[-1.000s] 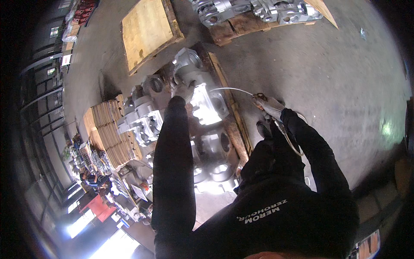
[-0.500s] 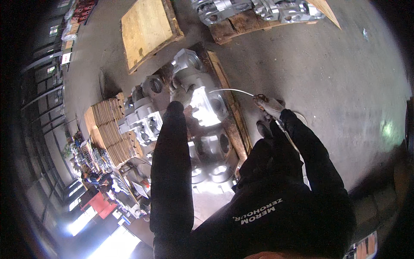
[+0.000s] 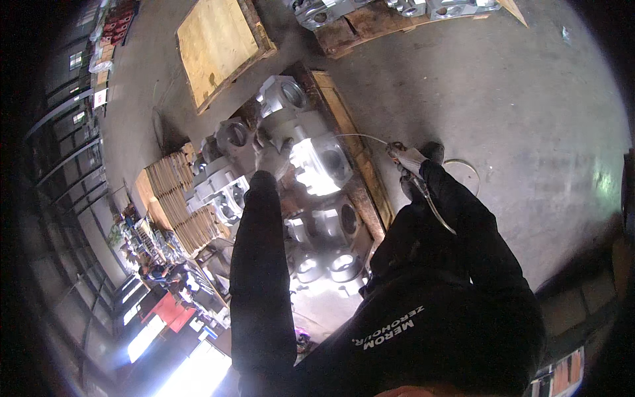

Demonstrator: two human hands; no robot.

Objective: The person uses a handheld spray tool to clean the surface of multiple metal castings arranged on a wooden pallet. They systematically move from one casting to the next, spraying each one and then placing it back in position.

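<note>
My left hand [image 3: 270, 157], in a light glove with dark fingertips, reaches to the side of a large silver metal casting [image 3: 301, 126]. Its fingers are spread, and they appear to touch the casting. In my gloved right hand [image 3: 407, 159] is an air blow gun [image 3: 395, 147], whose long thin curved tube [image 3: 362, 135] points left at the casting. A pale hose [image 3: 438, 210] trails from that hand along my forearm. Strong light washes out part of the casting's near face.
More castings [image 3: 334, 228] stand nearer on the same wooden pallet [image 3: 367, 175], with others [image 3: 221, 178] to the left. Beyond are a plywood-topped pallet [image 3: 218, 49] and another loaded pallet [image 3: 370, 30]. Stacked brown sheets [image 3: 175, 192] stand at left; a hose loop [image 3: 473, 173] lies on the floor.
The view has shifted slightly. My left hand shows more plainly beside the casting, its fingers more spread. The right hand still holds the blow gun toward the casting; the hose has swung.
</note>
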